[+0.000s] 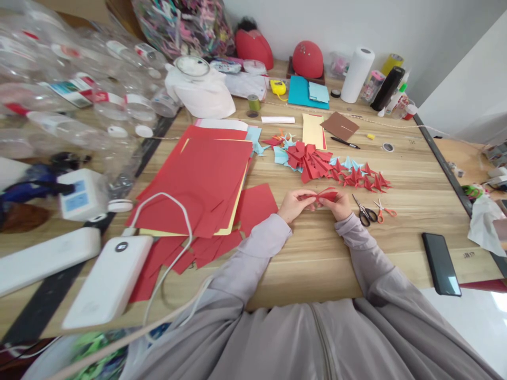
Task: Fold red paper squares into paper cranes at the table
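Note:
Both my hands pinch a small folded piece of red paper [328, 194] between thumbs and fingers, just above the wooden table. My left hand [295, 205] grips its left side and my right hand [339, 205] its right side. Right behind them lies a cluster of folded red paper pieces [309, 161], with pointed red paper shapes [368, 178] and light blue ones [348, 163] trailing to the right. Black-handled scissors [365, 212] and orange-handled scissors [384, 210] rest to the right of my right hand. Large red paper sheets [202, 179] are stacked to the left.
A white power bank [109, 282] with a cable lies at the left front, and a phone [440, 264] at the right. Plastic bottles [67, 126] crowd the left side. Farther back are a brown sheet [339, 126], a tape measure [278, 87] and a white roll [357, 75].

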{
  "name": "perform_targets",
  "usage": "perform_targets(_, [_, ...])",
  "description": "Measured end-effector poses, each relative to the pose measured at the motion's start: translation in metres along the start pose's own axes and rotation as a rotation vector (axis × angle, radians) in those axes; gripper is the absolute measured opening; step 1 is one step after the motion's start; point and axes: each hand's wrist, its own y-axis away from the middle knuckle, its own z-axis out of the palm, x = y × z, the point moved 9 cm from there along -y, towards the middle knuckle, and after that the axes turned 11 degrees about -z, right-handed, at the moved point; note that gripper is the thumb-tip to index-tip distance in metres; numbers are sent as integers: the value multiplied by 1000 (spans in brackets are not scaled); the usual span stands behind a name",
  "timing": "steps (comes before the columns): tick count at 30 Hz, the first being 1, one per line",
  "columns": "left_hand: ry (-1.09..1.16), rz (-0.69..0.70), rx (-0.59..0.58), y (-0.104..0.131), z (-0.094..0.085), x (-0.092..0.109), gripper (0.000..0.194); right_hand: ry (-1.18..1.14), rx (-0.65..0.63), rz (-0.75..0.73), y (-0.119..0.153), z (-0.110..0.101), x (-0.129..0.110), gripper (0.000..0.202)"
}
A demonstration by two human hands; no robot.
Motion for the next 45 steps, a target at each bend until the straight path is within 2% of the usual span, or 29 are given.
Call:
perform_targets(6, [97, 9, 30, 1, -4, 2, 20, -123, 63, 48, 2, 0, 13, 19])
perform_targets(16, [152, -32, 7, 2, -3, 2, 16, -132, 112, 41, 4, -7, 23, 12])
perform_targets(21, [222, -89, -63, 1, 2, -3, 22, -56, 123, -59, 3, -12, 10, 7])
perform_targets(24, [236, -109, -31, 0, 0, -5, 24, 31, 86, -103, 2, -9, -1, 5])
perform_targets(28, [159, -78, 42, -2, -5, -5, 26, 78, 78, -104, 2, -7, -5, 6])
perform_targets(32, [94, -2, 16, -2, -3, 0, 31, 42, 104, -84, 2, -9, -1, 11])
perform_targets(38, [127, 48, 15, -1, -5, 8, 47, -49, 106, -25, 2, -15, 11, 18])
perform_targets(40, [134, 56, 41, -1, -8, 10, 47, -73, 149, -4, 2, -23, 16, 17])
perform_targets(43, [142, 67, 80, -1, -13, 11, 47, -76, 301, 18, 2, -41, 19, 22])
perform_targets(45, [126, 62, 96, -1, -14, 10, 48, -68, 359, 16, 2, -47, 16, 27])
